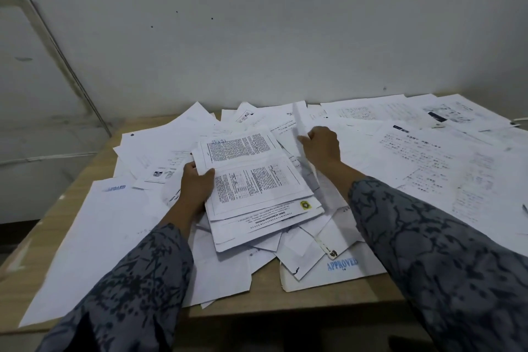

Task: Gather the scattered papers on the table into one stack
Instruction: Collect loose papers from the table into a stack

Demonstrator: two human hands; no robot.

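Observation:
Many white printed papers lie scattered across a wooden table (pixel 314 298). In the middle, a stack of printed sheets (pixel 257 188) is lifted a little above the mess, and my left hand (pixel 197 183) grips its left edge with the thumb on top. My right hand (pixel 321 146) is just right of the stack, pinching a single sheet (pixel 300 123) that stands on edge and curls upward. Loose sheets spread to the right (pixel 434 163) and to the left (pixel 108 226). A paper stamped "APPROVED" (pixel 343 264) lies near the front edge.
A pale wall (pixel 257 37) rises directly behind the table. The table's left edge (pixel 71 180) drops off to a light floor. Some sheets overhang the front left corner. Patterned grey sleeves cover both forearms.

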